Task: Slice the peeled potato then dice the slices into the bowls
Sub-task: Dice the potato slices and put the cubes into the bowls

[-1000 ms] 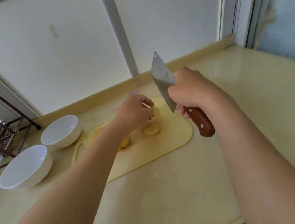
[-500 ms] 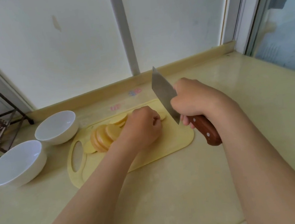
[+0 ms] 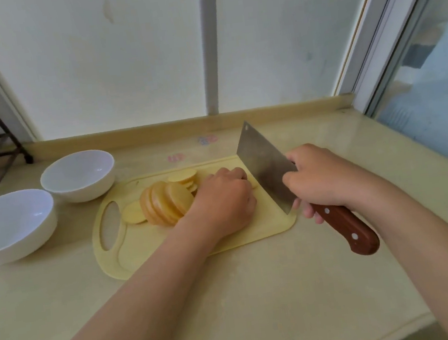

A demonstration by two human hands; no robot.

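Head cam: slicing looks done, dicing up next. potato slices (image 3: 167, 202) mid-frame on board (image 3: 253, 231); L hand (image 3: 221, 201) grip curled onto them, R hand (image 3: 322, 177) grip wrapped round cleaver (image 3: 266, 164) handle. Next: chop straight down, knuckles clear. bowls (image 3: 76, 173) wait at left.

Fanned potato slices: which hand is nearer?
Left. The left hand sits directly beside the fanned potato slices; the right hand grips the cleaver farther right, apart from them.

No legible text: two small pinkish marks (image 3: 175, 157) on the countertop (image 3: 260, 292) near its back edge are too blurred to read.
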